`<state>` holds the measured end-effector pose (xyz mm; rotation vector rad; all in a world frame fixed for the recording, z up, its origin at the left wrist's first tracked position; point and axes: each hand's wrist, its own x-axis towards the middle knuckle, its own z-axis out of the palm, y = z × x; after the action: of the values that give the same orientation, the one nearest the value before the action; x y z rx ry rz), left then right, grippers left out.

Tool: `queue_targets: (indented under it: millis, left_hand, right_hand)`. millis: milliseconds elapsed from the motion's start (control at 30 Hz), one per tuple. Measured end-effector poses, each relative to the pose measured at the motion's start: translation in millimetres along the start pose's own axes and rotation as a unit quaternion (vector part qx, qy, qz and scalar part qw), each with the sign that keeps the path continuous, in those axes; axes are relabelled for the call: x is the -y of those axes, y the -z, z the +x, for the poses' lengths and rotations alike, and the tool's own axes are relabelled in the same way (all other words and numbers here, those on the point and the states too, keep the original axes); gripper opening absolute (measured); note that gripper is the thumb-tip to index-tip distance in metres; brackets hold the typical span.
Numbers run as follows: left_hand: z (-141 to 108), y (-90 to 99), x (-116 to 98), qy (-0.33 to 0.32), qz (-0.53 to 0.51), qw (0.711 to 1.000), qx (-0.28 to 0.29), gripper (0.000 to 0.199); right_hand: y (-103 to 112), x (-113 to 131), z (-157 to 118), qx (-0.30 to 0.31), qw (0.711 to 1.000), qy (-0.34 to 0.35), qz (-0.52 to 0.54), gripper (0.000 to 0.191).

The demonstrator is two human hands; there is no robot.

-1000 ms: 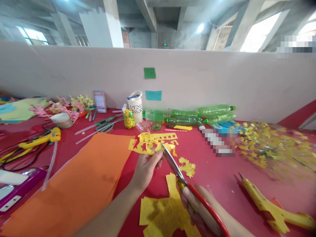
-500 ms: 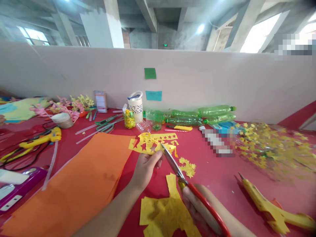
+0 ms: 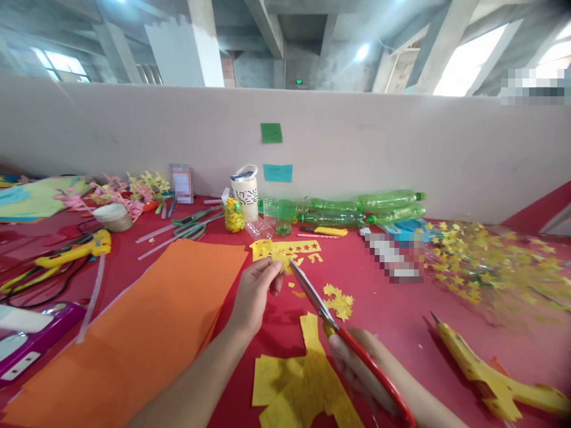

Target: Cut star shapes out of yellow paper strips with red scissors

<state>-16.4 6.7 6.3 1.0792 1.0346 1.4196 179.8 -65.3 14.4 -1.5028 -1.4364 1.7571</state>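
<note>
My left hand pinches a small piece of yellow paper between thumb and fingers; its exact outline is hard to make out. In my right hand is a pair of red-handled scissors, their tips at the right edge of that paper. Just behind lies a yellow paper strip with star-shaped holes. Small yellow offcuts lie beneath the blades. A cluster of yellow paper stars rests right of the scissors. Cut yellow sheets lie between my forearms.
Orange paper covers the left side, near a yellow glue gun and a purple power strip. Another glue gun lies at right, below star-covered sprigs. Green bottles and a yellow cutter knife sit by the partition.
The star-holed strip that stuck out left of my left hand has gone from there. Offcuts now show on the table below the blades. The scissors have barely moved.
</note>
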Motion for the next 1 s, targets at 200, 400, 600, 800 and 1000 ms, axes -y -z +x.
queue_targets:
  millis: [200,400,600,800,1000]
  left_hand:
    - [-3.2,-3.5,-1.5,0.025,0.002,0.999,0.048,0.028]
    - [-4.0,-5.0,0.7,0.023,-0.006,0.999,0.047,0.022]
    - [-0.7,-2.4,2.1,0.012,0.007,1.000,0.021,0.021]
    - [-1.5,-0.6,1.9,-0.001,0.017,0.999,0.038,0.023]
    - [-2.8,-0.6,-0.2,-0.007,0.028,0.998,0.056,0.024]
  right_hand:
    - [1.2,-6.5,3.7,-0.024,0.999,0.039,0.008,0.054]
    - [2.0,-5.2,4.2,-0.015,0.998,0.025,-0.050,0.051]
    - [4.0,-5.6,5.7,0.005,0.995,0.036,-0.088,0.050]
    - [5.0,-17.9,7.5,0.018,0.993,0.085,-0.081,0.049]
    - [5.8,-19.0,6.6,0.033,0.992,0.102,-0.065,0.047]
